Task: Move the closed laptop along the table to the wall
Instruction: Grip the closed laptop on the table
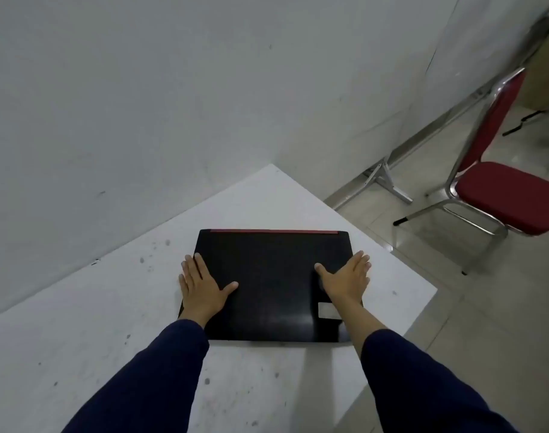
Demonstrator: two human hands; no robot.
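Observation:
A closed black laptop (271, 276) with a red strip along its far edge lies flat on the white table (110, 323). My left hand (199, 284) rests flat on the lid's left edge, fingers spread, thumb pointing inward. On the right edge lies my right hand (346, 278), also flat with fingers apart, just above a small white sticker (327, 310). Neither hand curls around the laptop. The grey wall (126, 120) stands beyond the table's far left edge, a strip of bare tabletop between it and the laptop.
A red padded chair (504, 189) with a chrome frame stands on the tiled floor to the right. A metal bracket foot (388, 182) sits at the wall's base. The table's right edge (423, 304) falls close to the laptop's right side.

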